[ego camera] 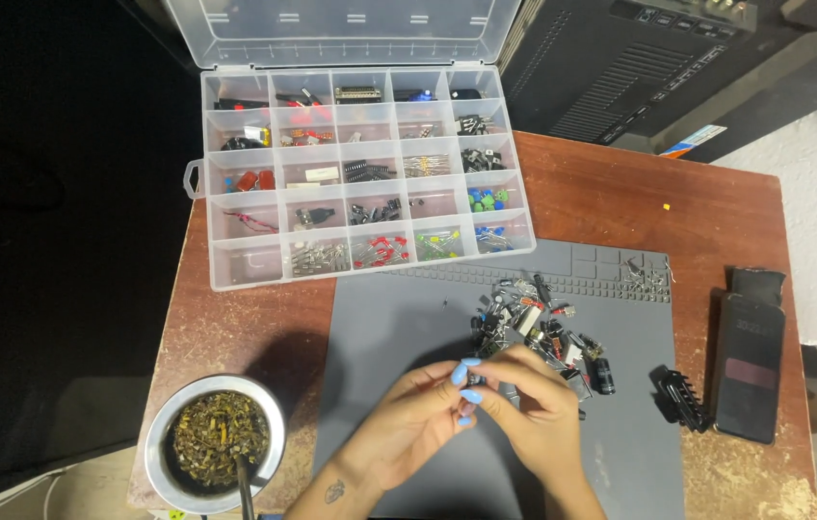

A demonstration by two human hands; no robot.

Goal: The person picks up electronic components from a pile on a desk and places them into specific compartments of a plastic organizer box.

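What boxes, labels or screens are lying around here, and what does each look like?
Compartment box: top left of the table, clear plastic, lid open, small coloured parts inside.
Phone: right edge of the table, flat black rectangle, dark screen with a dim reddish patch.
Label: beyond the table, top right, slanted white slip with blue and orange.
Black device: top right, vented casing.

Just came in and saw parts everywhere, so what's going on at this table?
A person sits at a wooden table, both hands over a grey work mat. The left hand and right hand meet at the fingertips, pinching something too small to identify. Just beyond them lies a pile of loose electronic components. An open clear compartment box of sorted parts sits further back, a phone and a black hair clip at right, and a metal cup of herbs at left.
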